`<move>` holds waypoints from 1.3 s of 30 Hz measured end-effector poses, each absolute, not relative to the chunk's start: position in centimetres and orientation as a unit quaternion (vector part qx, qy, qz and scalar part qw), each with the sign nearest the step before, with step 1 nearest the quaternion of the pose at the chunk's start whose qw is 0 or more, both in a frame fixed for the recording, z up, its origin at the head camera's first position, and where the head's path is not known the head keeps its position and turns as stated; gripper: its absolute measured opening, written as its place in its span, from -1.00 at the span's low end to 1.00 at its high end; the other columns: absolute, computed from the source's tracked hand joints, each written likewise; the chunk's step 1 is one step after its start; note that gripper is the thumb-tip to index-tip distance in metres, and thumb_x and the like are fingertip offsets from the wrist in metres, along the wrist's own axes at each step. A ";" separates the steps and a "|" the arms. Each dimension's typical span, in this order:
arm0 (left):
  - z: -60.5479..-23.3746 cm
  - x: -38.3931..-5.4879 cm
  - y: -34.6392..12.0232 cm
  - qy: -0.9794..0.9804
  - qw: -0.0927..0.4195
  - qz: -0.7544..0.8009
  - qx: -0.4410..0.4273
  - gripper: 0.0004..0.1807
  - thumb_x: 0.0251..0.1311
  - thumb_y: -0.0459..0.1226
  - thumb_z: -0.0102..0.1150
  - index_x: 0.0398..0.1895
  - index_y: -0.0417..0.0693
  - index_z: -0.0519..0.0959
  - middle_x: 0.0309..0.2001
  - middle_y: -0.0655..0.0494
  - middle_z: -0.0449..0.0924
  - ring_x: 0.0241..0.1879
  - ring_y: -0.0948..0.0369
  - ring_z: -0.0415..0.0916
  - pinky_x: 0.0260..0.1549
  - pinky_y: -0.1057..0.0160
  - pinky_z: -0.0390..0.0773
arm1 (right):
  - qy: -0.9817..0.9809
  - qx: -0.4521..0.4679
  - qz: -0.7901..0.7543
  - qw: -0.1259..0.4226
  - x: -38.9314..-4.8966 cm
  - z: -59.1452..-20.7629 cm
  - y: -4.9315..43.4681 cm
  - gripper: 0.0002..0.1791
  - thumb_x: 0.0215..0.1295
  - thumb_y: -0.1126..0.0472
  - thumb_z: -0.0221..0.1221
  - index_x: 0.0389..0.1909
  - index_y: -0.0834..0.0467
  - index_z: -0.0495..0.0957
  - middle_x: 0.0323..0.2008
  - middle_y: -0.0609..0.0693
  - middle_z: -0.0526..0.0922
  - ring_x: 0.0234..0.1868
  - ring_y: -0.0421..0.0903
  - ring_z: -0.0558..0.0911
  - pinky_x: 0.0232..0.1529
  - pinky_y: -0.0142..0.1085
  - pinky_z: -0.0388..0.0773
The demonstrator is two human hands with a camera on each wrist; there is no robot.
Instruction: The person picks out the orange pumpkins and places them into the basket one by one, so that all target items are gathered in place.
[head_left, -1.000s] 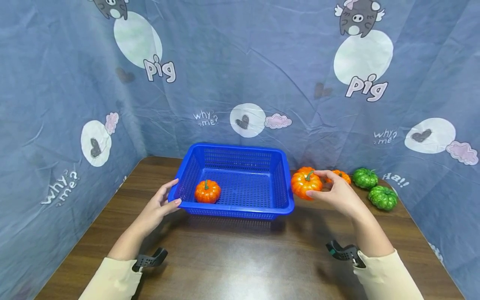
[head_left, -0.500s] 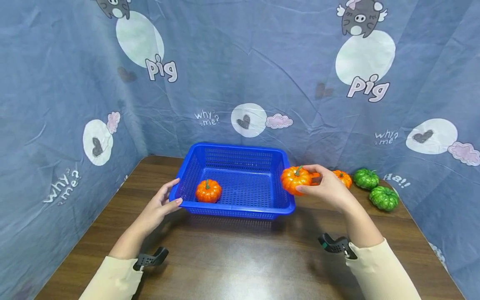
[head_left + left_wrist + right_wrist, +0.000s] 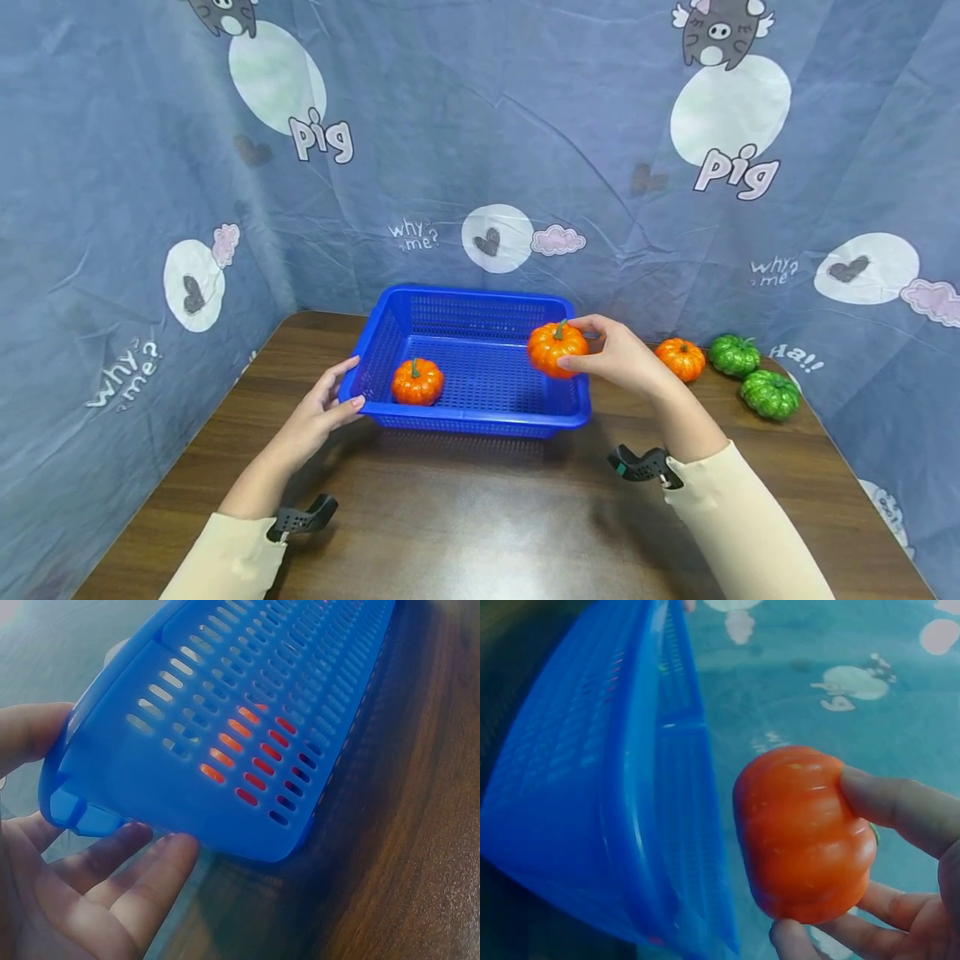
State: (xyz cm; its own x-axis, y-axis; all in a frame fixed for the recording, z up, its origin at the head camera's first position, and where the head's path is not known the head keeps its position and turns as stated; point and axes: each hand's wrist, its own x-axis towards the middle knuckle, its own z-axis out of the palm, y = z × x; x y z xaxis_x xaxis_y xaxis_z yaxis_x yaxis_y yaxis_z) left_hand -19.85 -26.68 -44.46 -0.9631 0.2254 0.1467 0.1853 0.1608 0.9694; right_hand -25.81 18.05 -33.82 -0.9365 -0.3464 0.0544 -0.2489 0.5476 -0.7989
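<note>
A blue plastic basket with slotted sides stands on the table. Inside it, near its left front corner, sits a small orange pumpkin. My left hand grips the basket's left rim, thumb on top and fingers beneath in the left wrist view. With thumb and fingers my right hand holds another orange pumpkin, stem up, above the right part of the basket. In the right wrist view this held pumpkin is apart from the basket's rim.
On the table's right side lie a third orange pumpkin and two green pumpkins, one in front of the other. A blue printed cloth hangs behind and on both sides of the brown table.
My right hand has carried its pumpkin leftward, from beside the basket to over its right part. The left hand has kept its grip on the rim, and the basket has stayed put.
</note>
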 end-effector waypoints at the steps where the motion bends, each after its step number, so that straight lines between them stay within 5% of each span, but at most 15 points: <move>1: -44.5 -19.8 -26.7 0.762 0.016 0.633 0.134 -0.29 0.47 -0.34 0.02 0.57 -0.19 -0.04 0.23 -0.50 0.25 -0.02 0.33 0.53 0.03 0.26 0.62 | 0.878 -0.170 -0.443 0.061 -26.1 -33.8 17.7 -0.26 0.16 0.06 0.44 0.29 0.28 0.40 0.17 0.25 0.54 0.05 0.15 0.65 -0.06 -0.17 0.67; 20: -44.4 -20.0 -26.9 0.760 0.021 0.635 0.137 -0.30 0.48 -0.34 0.01 0.57 -0.18 -0.03 0.23 -0.51 0.25 -0.02 0.32 0.54 0.04 0.22 0.62 | 0.877 -0.171 -0.433 0.114 -29.8 -33.1 12.7 -0.27 0.14 0.06 0.46 0.28 0.26 0.43 0.16 0.20 0.53 0.10 0.10 0.55 0.15 -0.07 0.57; 39: -44.5 -20.2 -27.0 0.759 0.028 0.637 0.131 -0.29 0.47 -0.31 0.02 0.57 -0.17 -0.02 0.26 -0.51 0.24 0.00 0.32 0.55 0.07 0.18 0.61 | 0.889 -0.183 -0.393 0.147 -33.8 -34.5 7.3 -0.31 0.15 0.12 0.45 0.24 0.31 0.44 0.15 0.21 0.58 0.07 0.07 0.57 0.10 -0.17 0.59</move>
State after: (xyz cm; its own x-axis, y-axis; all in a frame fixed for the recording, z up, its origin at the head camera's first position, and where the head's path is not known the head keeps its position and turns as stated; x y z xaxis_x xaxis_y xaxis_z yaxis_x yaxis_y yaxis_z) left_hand -20.24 -27.04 -44.51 -0.9642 0.2343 0.1243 0.1631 0.1544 0.9744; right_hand -33.79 7.33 -34.47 -0.8903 -0.4399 -0.1176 -0.2096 0.6252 -0.7518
